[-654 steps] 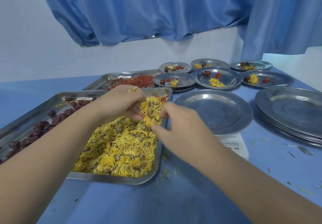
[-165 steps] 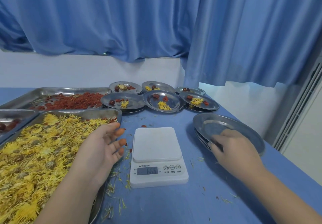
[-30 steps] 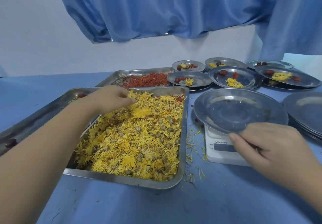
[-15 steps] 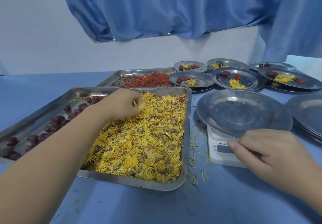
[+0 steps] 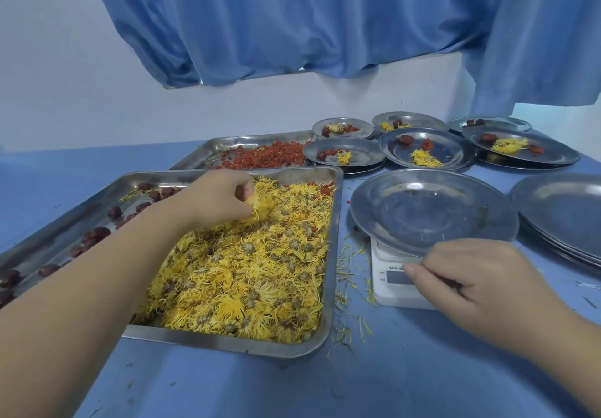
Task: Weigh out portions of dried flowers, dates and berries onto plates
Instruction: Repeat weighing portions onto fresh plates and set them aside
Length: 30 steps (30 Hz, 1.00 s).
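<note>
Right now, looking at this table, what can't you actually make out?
All from the head view:
- The reading on the scale: its display is dim and the right hand's fingers cover part.
- Whether that hand grips the empty plate: the hand itself hides the contact.
- The tray of dates: the left arm and the picture's left edge hide much of it.
- The stack of plates: cut by the right edge, so no count.

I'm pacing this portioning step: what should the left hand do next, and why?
Probably carry the clump of yellow dried flowers across to the empty plate on the scale and release it: the left hand pinches it just above the tray, and that plate holds nothing yet.
</note>
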Available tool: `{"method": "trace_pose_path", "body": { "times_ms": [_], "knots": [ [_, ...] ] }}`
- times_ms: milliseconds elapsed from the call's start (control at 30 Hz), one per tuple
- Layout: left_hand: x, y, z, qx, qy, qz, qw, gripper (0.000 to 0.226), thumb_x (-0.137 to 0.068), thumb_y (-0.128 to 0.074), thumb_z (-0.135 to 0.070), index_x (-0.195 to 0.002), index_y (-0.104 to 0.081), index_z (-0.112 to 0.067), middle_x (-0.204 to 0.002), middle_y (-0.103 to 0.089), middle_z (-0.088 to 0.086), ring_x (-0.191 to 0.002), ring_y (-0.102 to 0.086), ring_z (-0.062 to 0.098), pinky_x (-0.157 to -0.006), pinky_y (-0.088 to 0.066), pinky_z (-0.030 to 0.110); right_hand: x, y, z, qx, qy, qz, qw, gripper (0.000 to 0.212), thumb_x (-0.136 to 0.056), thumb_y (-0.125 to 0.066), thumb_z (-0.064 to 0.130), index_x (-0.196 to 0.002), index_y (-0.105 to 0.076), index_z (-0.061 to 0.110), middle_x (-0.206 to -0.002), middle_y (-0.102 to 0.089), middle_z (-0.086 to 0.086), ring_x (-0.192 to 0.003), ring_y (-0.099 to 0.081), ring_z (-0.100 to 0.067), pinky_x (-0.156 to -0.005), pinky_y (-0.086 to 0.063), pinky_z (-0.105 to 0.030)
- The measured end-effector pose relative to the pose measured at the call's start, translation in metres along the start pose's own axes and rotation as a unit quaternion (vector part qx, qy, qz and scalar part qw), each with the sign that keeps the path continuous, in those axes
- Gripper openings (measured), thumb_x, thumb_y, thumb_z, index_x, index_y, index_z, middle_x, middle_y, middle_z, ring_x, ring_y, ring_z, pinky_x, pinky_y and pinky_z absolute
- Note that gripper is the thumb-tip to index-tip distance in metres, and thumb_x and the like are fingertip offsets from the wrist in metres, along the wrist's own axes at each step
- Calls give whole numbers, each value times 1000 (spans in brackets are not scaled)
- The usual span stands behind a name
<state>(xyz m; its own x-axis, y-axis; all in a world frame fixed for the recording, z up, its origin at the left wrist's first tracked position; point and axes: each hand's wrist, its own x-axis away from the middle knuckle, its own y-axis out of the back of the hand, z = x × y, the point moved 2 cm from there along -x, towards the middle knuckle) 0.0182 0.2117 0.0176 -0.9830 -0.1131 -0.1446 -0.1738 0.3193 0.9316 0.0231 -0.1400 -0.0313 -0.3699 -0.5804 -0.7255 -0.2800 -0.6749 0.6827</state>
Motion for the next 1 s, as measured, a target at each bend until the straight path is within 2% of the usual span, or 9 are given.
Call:
{"method": "trace_pose_path", "body": {
  "times_ms": [67, 133, 267, 333, 400, 500, 667, 800, 1000],
  "knots": [
    [1, 9, -6, 69, 9, -18, 997, 13, -76, -68, -9, -76, -56, -13, -64, -56, -6, -49, -45, 4, -49, -42, 20, 1, 1, -2, 7, -6, 2, 1000, 45, -91, -47, 35, -51, -42, 16, -49, -30, 12, -45, -34, -13, -42, -38, -32],
    [2, 16, -20, 131, 1, -29, 991, 20, -77, -69, -10, -70, -53, -20, -61, -54, -8, -51, -45, 7, -51, -40, 20, 1, 2, -5, 15, -16, -2, 1000, 47, -92, -47, 35, -50, -40, 13, -47, -34, 4, -44, -36, -19, -40, -39, -34],
    [1, 11, -67, 211, -45, -11, 976, 31, -80, -71, -12, -61, -56, -30, -62, -62, -8, -67, -65, 11, -65, -51, 23, -2, 13, -13, 16, -63, -29, 997, 47, -91, -45, 36, -50, -36, 16, -46, -33, 5, -44, -34, -14, -41, -39, -32],
    [-4, -2, -99, 232, -74, 15, 970, 31, -80, -72, -13, -61, -57, -31, -61, -62, -10, -66, -65, 9, -70, -55, 25, -2, 19, -20, 10, -91, -46, 995, 48, -91, -45, 36, -49, -36, 13, -45, -32, 4, -44, -35, -16, -43, -37, -33],
    [-13, -20, -134, 231, -107, 37, 966, 30, -79, -74, -13, -62, -56, -29, -58, -58, -13, -57, -56, 3, -63, -50, 19, -2, 23, -29, 8, -120, -60, 991, 50, -91, -48, 32, -48, -35, 10, -44, -30, 2, -43, -35, -18, -44, -36, -35],
    [-32, -50, -176, 188, -144, 51, 970, 21, -75, -74, -9, -70, -58, -22, -68, -59, -9, -64, -55, 7, -66, -47, 25, -1, 27, -41, 8, -151, -78, 985, 51, -91, -55, 25, -48, -31, 11, -44, -25, 3, -44, -30, -18, -47, -34, -37],
    [-52, -75, -196, -43, -200, 58, 977, 20, -79, -75, -27, -87, -57, -25, -85, -56, -9, -80, -54, 12, -70, -45, 28, 3, 29, -53, 6, -183, -78, 980, 53, -91, -61, 21, -49, -30, 12, -45, -24, 1, -44, -32, -21, -49, -33, -36],
    [-50, -73, -185, -10, -188, 67, 980, 21, -81, -77, -29, -92, -60, -30, -75, -56, -12, -68, -53, 6, -58, -37, 24, 2, 28, -51, -8, -178, -70, 982, 53, -91, -60, 23, -50, -26, 15, -44, -23, 2, -43, -29, -18, -46, -33, -35],
    [-39, -70, -177, 81, -166, 93, 978, 33, -88, -64, -17, -113, -62, -37, -88, -68, -17, -81, -62, -5, -74, -51, 20, 0, 23, -41, -27, -162, -46, 985, 53, -90, -59, 24, -50, -25, 17, -44, -24, 4, -43, -29, -20, -44, -36, -39]
  ]
}}
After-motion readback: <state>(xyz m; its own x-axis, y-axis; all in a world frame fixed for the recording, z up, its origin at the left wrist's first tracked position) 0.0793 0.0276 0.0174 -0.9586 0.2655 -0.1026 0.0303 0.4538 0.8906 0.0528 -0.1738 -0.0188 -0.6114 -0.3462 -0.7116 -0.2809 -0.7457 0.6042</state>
